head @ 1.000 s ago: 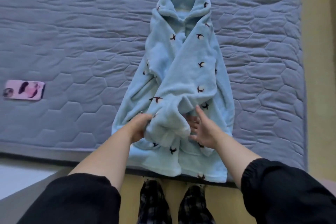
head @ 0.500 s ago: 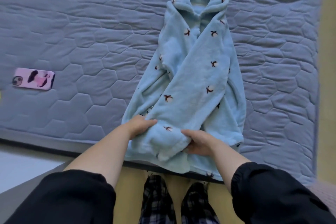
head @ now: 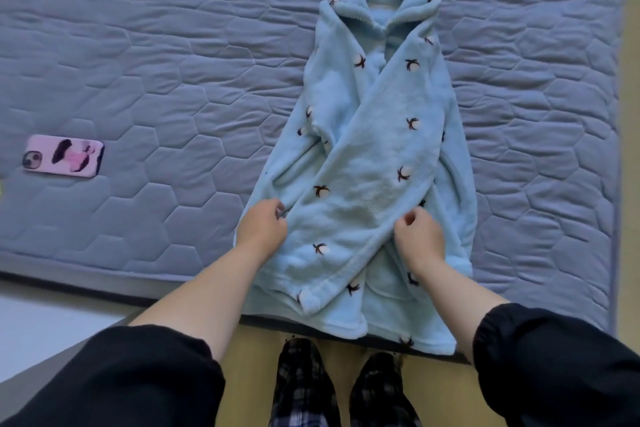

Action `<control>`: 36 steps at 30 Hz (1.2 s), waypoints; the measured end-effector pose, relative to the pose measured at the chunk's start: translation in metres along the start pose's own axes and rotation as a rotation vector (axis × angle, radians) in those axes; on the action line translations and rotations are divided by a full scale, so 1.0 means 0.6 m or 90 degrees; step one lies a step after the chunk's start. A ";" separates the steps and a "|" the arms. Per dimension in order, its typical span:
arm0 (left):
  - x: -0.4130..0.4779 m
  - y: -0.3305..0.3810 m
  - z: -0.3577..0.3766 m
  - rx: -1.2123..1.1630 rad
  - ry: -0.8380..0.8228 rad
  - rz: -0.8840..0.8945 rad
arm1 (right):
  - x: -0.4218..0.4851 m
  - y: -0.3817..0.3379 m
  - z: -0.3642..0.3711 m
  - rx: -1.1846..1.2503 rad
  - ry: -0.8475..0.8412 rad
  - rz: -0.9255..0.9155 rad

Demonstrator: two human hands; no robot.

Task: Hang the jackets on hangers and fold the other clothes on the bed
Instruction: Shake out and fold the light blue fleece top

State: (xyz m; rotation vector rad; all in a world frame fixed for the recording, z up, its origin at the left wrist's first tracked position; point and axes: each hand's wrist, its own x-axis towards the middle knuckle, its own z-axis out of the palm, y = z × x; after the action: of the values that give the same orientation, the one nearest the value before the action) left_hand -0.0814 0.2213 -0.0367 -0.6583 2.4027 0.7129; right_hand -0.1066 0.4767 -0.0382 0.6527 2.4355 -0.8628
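- Head view: a blue fleece garment (head: 381, 156), pale with small dark-and-white sprig motifs, lay flat on the bed (head: 173, 62). Its collar pointed to the far side and its hem hung slightly over the near edge.
- Head view: one sleeve was folded slantwise across the front, running from the right shoulder down toward the lower left, with its cuff near the hem.
- Head view: the left hand (head: 263, 227) sat at the left edge of that folded sleeve. Its fingers were curled in and pinched the fleece there.
- Head view: the right hand (head: 419, 236) sat at the opposite, right edge of the same sleeve. Its fingers and thumb were bent and nipped the fabric, with the wrist lying over the lower front of the garment.
- Head view: both forearms were bare, coming out of pushed-up black sleeves (head: 554, 367).
- Head view: the bed wore a grey-blue quilted cover stitched in hexagons.
- Head view: a phone (head: 64, 157) in a pink case lay face down on the cover, far to the left and well apart from the garment.
- Head view: below the bed's edge, dark plaid trouser legs (head: 304, 381) stood on a yellowish floor (head: 252, 357).
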 end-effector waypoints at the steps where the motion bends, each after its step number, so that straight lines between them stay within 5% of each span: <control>1: 0.012 0.018 -0.002 -0.046 0.006 -0.004 | 0.008 -0.007 -0.006 -0.002 0.029 -0.025; 10: 0.155 0.141 -0.005 0.082 0.163 0.024 | 0.072 -0.133 0.030 -0.199 -0.004 -0.422; 15: 0.227 0.135 -0.013 0.141 0.192 0.071 | 0.128 -0.190 0.074 -0.288 -0.035 -0.434; 22: 0.258 0.038 -0.067 -0.195 0.258 -0.198 | 0.155 -0.194 0.096 -0.358 -0.114 -0.398; 25: 0.225 0.069 -0.056 -0.207 0.245 -0.120 | 0.148 -0.198 0.098 -0.315 -0.031 -0.435; 28: 0.182 0.117 -0.027 -0.232 0.206 0.097 | 0.140 -0.190 0.096 -0.295 0.086 -0.451; 30: 0.171 0.130 -0.016 -0.089 0.289 0.324 | 0.143 -0.177 0.093 -0.347 0.111 -0.435; 32: 0.186 0.120 -0.001 0.189 0.207 0.507 | 0.152 -0.152 0.088 -0.420 0.102 -0.366; 36: 0.215 0.077 0.007 0.438 -0.089 0.287 | 0.177 -0.081 0.047 -0.426 0.070 -0.118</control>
State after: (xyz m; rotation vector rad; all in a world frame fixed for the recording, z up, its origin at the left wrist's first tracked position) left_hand -0.2017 0.2203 -0.1031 0.2106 2.4543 0.0529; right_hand -0.2092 0.4534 -0.0966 0.2272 2.6813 -0.0353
